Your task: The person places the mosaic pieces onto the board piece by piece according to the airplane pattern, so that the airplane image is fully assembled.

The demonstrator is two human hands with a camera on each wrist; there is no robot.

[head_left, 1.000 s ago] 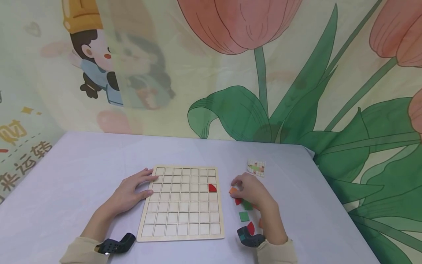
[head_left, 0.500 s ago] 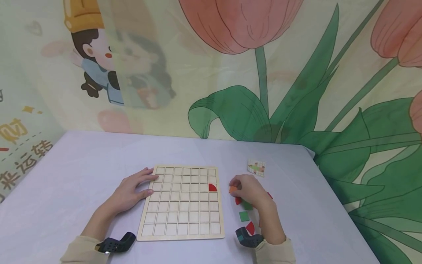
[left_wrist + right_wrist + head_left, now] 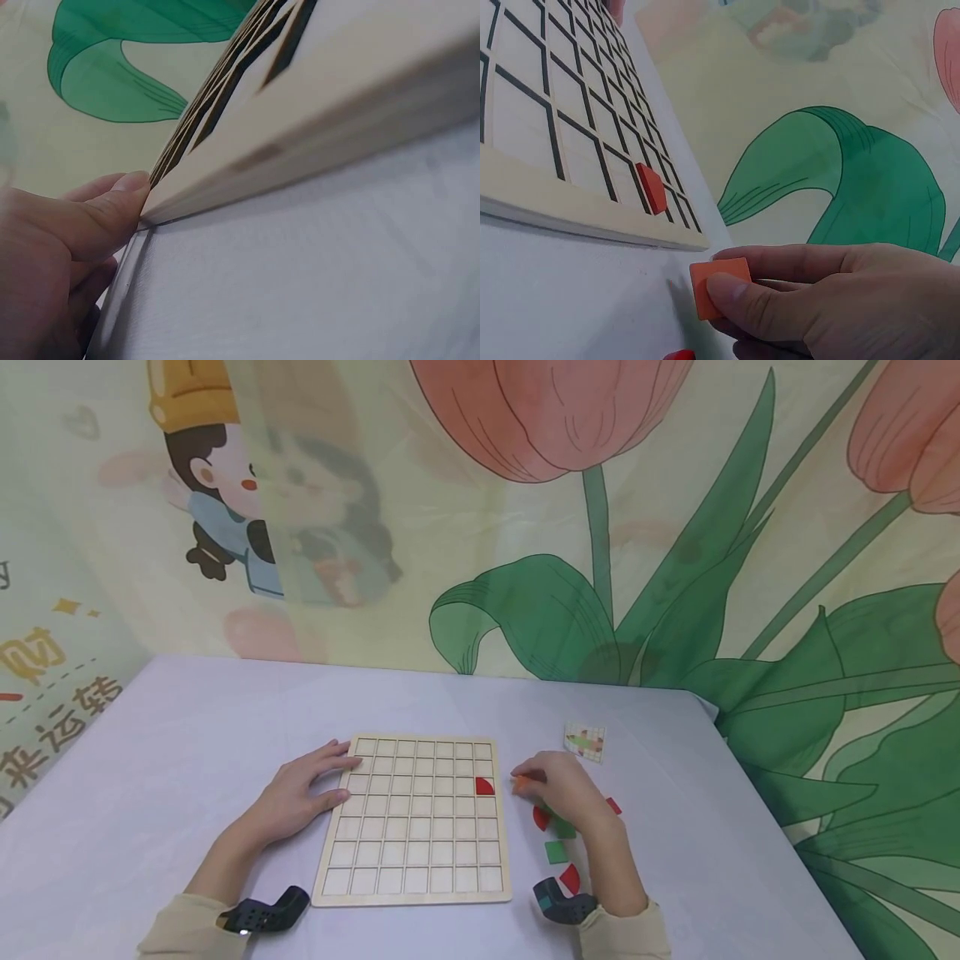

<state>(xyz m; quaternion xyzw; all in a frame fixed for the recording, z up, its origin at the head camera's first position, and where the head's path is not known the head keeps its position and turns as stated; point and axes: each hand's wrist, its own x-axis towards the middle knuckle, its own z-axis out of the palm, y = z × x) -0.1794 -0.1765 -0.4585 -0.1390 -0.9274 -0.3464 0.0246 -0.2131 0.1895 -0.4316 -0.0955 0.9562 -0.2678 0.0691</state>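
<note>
A wooden grid board (image 3: 411, 900) lies on the white-covered table. One red quarter-circle tile (image 3: 485, 787) sits in a cell of its rightmost column, third row from the far edge. My left hand (image 3: 300, 797) rests against the board's left edge, fingers spread and thumb at the rim. Between thumb and fingers my right hand (image 3: 566, 789) pinches an orange square tile (image 3: 721, 266), held just off the board's right side. In the right wrist view the tile's flat face shows, partly covered by the thumb.
Right of the board lie loose tiles: a green square (image 3: 557, 852), a red quarter-circle (image 3: 570, 878), another red one (image 3: 542, 817) and a red piece (image 3: 614, 806) beyond the right wrist. A small printed card (image 3: 585, 742) lies farther back. A patterned backdrop (image 3: 517, 610) stands behind the table.
My right hand has closed its fingers on the orange tile and moved slightly left with it, toward the board. The left hand and the board stay put.
</note>
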